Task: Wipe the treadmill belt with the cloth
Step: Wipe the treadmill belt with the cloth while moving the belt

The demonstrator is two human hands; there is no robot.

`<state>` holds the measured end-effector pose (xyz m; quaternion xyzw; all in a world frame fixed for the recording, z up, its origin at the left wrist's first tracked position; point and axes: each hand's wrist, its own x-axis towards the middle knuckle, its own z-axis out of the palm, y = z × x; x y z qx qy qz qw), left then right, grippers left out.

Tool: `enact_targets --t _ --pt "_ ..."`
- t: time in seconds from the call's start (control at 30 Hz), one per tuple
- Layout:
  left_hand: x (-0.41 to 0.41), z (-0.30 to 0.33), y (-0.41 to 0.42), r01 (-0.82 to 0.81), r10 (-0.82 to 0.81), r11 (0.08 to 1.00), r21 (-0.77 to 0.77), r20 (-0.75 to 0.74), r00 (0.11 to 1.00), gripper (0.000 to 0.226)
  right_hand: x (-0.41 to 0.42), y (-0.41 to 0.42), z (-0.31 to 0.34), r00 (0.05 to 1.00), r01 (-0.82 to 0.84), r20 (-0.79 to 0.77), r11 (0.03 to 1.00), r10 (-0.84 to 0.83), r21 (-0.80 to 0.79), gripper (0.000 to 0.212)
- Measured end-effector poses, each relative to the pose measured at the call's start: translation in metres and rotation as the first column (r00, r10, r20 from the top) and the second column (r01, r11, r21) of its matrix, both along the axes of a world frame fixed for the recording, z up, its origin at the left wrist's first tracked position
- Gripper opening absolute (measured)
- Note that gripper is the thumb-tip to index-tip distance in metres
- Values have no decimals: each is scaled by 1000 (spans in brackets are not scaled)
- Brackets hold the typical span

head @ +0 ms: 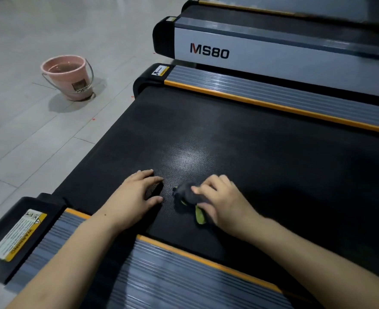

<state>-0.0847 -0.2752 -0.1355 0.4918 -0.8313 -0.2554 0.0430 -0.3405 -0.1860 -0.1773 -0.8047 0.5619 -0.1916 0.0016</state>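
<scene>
The black textured treadmill belt [240, 134] fills the middle of the view, with a pale sheen near its centre. A bunched dark grey cloth [185, 194] with a green edge lies on the belt close to the near side rail. My right hand [222, 200] grips the cloth from the right, fingers curled over it, and presses it onto the belt. My left hand [137, 192] rests flat on the belt just left of the cloth, fingers spread and straight, holding nothing.
Grey ribbed side rails with orange trim run along the near side [161, 275] and far side [273, 94] of the belt. A pink bucket [69, 78] holding water stands on the grey tiled floor at the left. A second treadmill marked MS80 [251, 54] stands behind.
</scene>
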Motion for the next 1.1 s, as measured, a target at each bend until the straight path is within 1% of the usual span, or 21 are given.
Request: enact_targets --t 0.07,0.13,0.17,0.2,0.23,0.27,0.3,0.4,0.47,0.5,0.53,0.57,0.67,0.7,0.73,0.8,0.87,0.93,1.0,1.03,1.1 --pt "3 0 -2 -7 7 1000 -10 16 1000 56 -15 -41 1 998 63 -18 997 -64 -36 35" --pt "10 0 -5 -16 17 1000 -22 27 999 55 -29 -90 6 967 254 -4 967 -254 -25 33" --pt "13 1 -6 -20 20 1000 -22 26 999 53 -30 -105 8 938 346 14 938 -346 3 33" --pt "17 3 -6 -23 24 1000 -17 16 1000 52 -27 -111 7 917 398 20 917 -398 2 32" --pt "21 5 -7 -31 31 999 -11 -2 1000 50 -19 -109 6 913 408 19 913 -408 -13 32" --pt "27 7 -8 -42 42 999 -9 -23 999 47 -8 -100 6 923 384 31 923 -383 -27 32" --pt "32 9 -10 -57 56 998 -21 -34 998 45 6 -84 5 945 324 55 945 -322 -36 33" --pt "43 10 -17 -101 100 991 -90 -20 995 46 40 -36 -2 997 68 51 996 -65 -57 36" --pt "44 8 -21 -110 111 988 -109 4 994 47 36 -39 -2 999 -33 17 998 34 -60 34" --pt "45 7 -21 -107 109 989 -105 15 994 46 31 -51 -3 999 -54 -6 997 54 -59 33" --pt "46 5 -22 -101 104 990 -97 20 994 45 26 -68 -4 999 -42 -20 997 41 -67 32" --pt "47 4 -22 -98 100 992 -84 20 995 43 23 -90 -3 1000 11 -14 996 -12 -87 31" --pt "55 2 -21 -111 115 991 -77 46 992 41 29 -149 1 955 295 42 954 -292 -62 28" --pt "59 2 -22 -125 130 988 -85 58 990 41 37 -153 2 938 346 46 937 -344 -56 27" --pt "64 2 -23 -141 148 985 -95 64 987 41 46 -151 2 934 355 45 933 -353 -62 27" --pt "73 0 -28 -174 181 979 -104 68 981 42 66 -124 1 967 251 63 965 -247 -68 28" --pt "81 -1 -35 -207 213 973 -104 56 975 43 89 -87 -2 997 55 65 996 -51 -66 30" --pt "84 -2 -39 -234 239 967 -96 38 970 43 100 -68 -6 996 -68 52 996 71 -58 32" --pt "81 -1 -38 -222 227 970 -96 42 973 43 92 -86 -3 995 -95 2 995 95 -43 32" --pt "80 -1 -38 -211 217 973 -97 52 975 42 86 -104 -2 997 -67 -29 996 66 -50 32" --pt "80 -1 -37 -208 214 974 -87 61 975 42 76 -153 2 995 90 -34 992 -93 -85 30"
